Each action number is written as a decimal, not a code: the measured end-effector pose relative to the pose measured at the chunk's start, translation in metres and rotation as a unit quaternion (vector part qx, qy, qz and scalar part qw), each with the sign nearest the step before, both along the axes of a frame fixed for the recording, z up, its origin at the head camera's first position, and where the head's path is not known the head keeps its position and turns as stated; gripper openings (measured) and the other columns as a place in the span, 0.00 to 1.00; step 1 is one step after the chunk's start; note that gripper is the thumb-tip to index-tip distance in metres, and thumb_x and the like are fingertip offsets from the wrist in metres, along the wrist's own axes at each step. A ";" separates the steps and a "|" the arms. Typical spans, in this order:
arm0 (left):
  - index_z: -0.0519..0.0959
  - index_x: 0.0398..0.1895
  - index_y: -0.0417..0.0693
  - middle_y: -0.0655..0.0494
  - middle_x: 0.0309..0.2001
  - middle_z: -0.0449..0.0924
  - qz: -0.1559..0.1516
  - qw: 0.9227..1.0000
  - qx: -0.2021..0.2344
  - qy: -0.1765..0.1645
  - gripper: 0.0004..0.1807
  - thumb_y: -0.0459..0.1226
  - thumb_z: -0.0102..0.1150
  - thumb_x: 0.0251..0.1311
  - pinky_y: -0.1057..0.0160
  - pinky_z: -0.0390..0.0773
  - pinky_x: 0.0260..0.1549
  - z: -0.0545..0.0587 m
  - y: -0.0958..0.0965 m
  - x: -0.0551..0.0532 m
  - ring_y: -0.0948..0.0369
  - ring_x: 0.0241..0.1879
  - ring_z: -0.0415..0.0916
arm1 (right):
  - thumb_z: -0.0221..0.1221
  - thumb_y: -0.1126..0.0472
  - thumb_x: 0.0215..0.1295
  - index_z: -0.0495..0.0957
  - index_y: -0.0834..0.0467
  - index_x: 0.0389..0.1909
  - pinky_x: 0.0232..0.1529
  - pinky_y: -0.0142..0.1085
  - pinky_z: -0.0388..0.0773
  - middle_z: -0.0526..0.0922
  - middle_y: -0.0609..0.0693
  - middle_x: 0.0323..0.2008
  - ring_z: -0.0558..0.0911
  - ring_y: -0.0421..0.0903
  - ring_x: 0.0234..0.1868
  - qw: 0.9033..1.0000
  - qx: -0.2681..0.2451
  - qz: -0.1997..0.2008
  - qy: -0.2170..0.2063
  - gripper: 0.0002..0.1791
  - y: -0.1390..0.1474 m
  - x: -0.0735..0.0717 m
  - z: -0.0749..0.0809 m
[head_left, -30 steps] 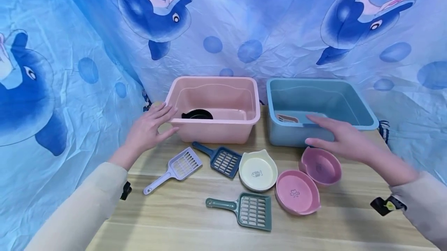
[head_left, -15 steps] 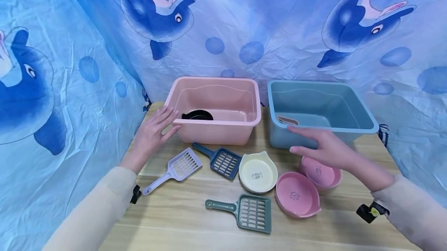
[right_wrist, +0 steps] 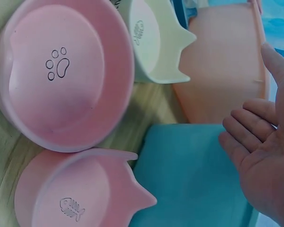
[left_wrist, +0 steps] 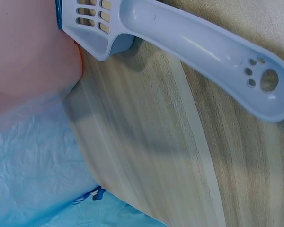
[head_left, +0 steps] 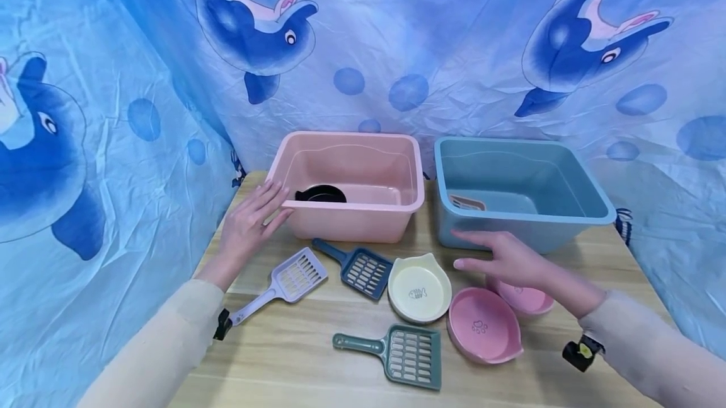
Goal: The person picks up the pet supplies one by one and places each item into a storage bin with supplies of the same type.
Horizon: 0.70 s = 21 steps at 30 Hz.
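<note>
My left hand [head_left: 252, 219] lies at the front left corner of the pink bin [head_left: 351, 225], fingers extended over its rim; I cannot tell how firmly it touches. My right hand [head_left: 510, 263] hovers in front of the blue bin [head_left: 510, 231], fingers extended and holding nothing. It partly hides one pink bowl [head_left: 527, 299], which has a fish print in the right wrist view. Beside that stands a pink paw-print bowl [head_left: 482, 326], then a cream bowl [head_left: 420, 288] with cat ears. Inside the pink bin sits a black dish [head_left: 321, 193]; a brownish slotted scoop [head_left: 467, 202] lies in the blue one.
Three slotted litter scoops lie on the wooden table [head_left: 272, 357]: a lilac scoop [head_left: 296, 275], a navy scoop [head_left: 365, 271] and a green scoop [head_left: 411, 356]. A blue dolphin-print cloth [head_left: 368, 48] hangs behind and at the sides.
My right hand has moved left and toward the near side, from over the blue bin's front rim to in front of it. The left hand stays by the pink bin's corner.
</note>
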<state>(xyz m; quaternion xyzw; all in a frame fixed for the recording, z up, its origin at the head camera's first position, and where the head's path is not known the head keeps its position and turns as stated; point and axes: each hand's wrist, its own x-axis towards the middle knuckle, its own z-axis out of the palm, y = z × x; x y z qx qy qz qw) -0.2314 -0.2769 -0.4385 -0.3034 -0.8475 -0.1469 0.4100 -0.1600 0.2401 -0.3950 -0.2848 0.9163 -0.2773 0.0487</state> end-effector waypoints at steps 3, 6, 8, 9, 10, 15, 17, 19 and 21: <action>0.84 0.63 0.41 0.39 0.62 0.84 -0.004 1.000 0.002 -0.001 0.31 0.57 0.52 0.79 0.36 0.82 0.61 0.000 0.001 0.000 0.39 0.62 0.82 | 0.70 0.43 0.71 0.77 0.61 0.72 0.67 0.56 0.80 0.82 0.53 0.69 0.79 0.54 0.70 1.000 0.003 0.000 -0.009 0.37 -0.002 -0.004 -0.006; 0.84 0.64 0.41 0.39 0.62 0.84 -0.002 1.000 -0.001 0.002 0.32 0.59 0.50 0.80 0.36 0.82 0.60 0.000 0.001 0.000 0.39 0.62 0.83 | 0.69 0.41 0.71 0.78 0.61 0.72 0.67 0.55 0.80 0.82 0.53 0.68 0.80 0.54 0.70 1.000 0.004 0.002 -0.010 0.37 -0.004 -0.008 -0.012; 0.85 0.63 0.42 0.39 0.61 0.85 -0.002 1.000 -0.002 0.005 0.33 0.59 0.48 0.81 0.37 0.83 0.59 0.000 0.001 0.000 0.39 0.61 0.83 | 0.69 0.41 0.72 0.78 0.62 0.71 0.67 0.55 0.80 0.83 0.54 0.68 0.80 0.55 0.70 1.000 -0.001 0.005 -0.014 0.37 -0.005 -0.010 -0.016; 0.85 0.63 0.42 0.39 0.60 0.85 -0.002 1.000 -0.004 0.007 0.33 0.60 0.47 0.81 0.37 0.83 0.58 0.000 0.001 0.000 0.39 0.61 0.83 | 0.69 0.41 0.72 0.78 0.62 0.71 0.67 0.56 0.80 0.83 0.54 0.68 0.80 0.55 0.70 1.000 -0.004 0.007 -0.016 0.37 -0.005 -0.011 -0.018; 0.85 0.63 0.41 0.39 0.60 0.85 -0.004 1.000 -0.003 0.008 0.33 0.59 0.47 0.81 0.36 0.83 0.58 0.000 0.001 0.000 0.39 0.60 0.84 | 0.68 0.41 0.72 0.77 0.62 0.72 0.67 0.56 0.80 0.83 0.54 0.68 0.80 0.55 0.70 1.000 -0.005 0.007 -0.019 0.38 -0.005 -0.013 -0.020; 0.86 0.61 0.39 0.39 0.59 0.86 -0.013 1.000 0.003 0.012 0.31 0.57 0.52 0.80 0.36 0.83 0.57 0.000 0.001 0.000 0.39 0.59 0.84 | 0.68 0.40 0.72 0.76 0.62 0.73 0.68 0.56 0.79 0.81 0.55 0.69 0.79 0.56 0.71 0.999 -0.006 0.004 -0.051 0.39 -0.005 -0.018 -0.029; 0.86 0.61 0.39 0.38 0.59 0.86 -0.012 1.000 0.001 0.013 0.32 0.57 0.51 0.80 0.36 0.84 0.57 0.000 0.001 0.000 0.39 0.59 0.84 | 0.68 0.41 0.72 0.75 0.63 0.73 0.69 0.57 0.78 0.81 0.56 0.70 0.78 0.57 0.72 0.998 -0.008 0.001 -0.068 0.39 -0.007 -0.019 -0.032; 0.86 0.61 0.40 0.38 0.59 0.86 -0.008 1.000 0.000 0.014 0.33 0.59 0.47 0.81 0.36 0.84 0.57 0.001 0.002 0.000 0.40 0.59 0.84 | 0.68 0.41 0.72 0.75 0.62 0.74 0.69 0.58 0.77 0.80 0.56 0.70 0.77 0.59 0.72 0.996 -0.008 -0.003 -0.089 0.39 -0.009 -0.020 -0.036; 0.86 0.61 0.41 0.40 0.59 0.86 -0.004 1.000 0.000 0.014 0.35 0.61 0.44 0.81 0.37 0.84 0.57 0.001 0.002 -0.001 0.41 0.59 0.85 | 0.68 0.42 0.73 0.74 0.63 0.74 0.69 0.59 0.77 0.80 0.59 0.70 0.77 0.61 0.72 0.994 -0.012 -0.001 -0.105 0.39 -0.011 -0.020 -0.040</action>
